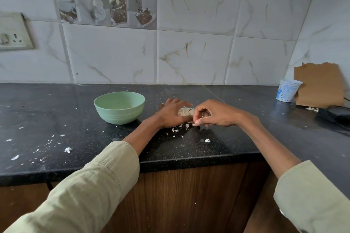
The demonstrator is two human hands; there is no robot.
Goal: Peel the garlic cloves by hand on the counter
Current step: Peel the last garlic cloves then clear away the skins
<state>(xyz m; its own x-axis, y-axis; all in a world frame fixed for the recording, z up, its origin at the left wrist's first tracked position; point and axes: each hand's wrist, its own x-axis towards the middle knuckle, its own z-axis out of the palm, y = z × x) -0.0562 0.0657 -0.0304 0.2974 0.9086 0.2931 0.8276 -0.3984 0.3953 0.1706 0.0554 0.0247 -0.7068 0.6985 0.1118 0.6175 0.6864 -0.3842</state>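
Black speckled counter (75, 119) (peel-littered), marble-tiled wall (189, 53)

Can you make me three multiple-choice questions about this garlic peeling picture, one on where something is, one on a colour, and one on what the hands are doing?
1. Where does the bowl stand?
A. On the counter, to the left of both hands
B. On the counter, to the right of both hands
C. Between the two hands

2. What colour is the bowl?
A. Red
B. Pale green
C. Black

3. What is the state of the hands?
A. Both lie flat and open, away from the garlic
B. Only the right hand touches the garlic
C. Both hold the garlic between them

Answers:
1. A, since the bowl sits left of the left hand.
2. B, as its wall and inside are pale green.
3. C, as the left hand cups the garlic and the right hand pinches at its skin, with peel bits below.
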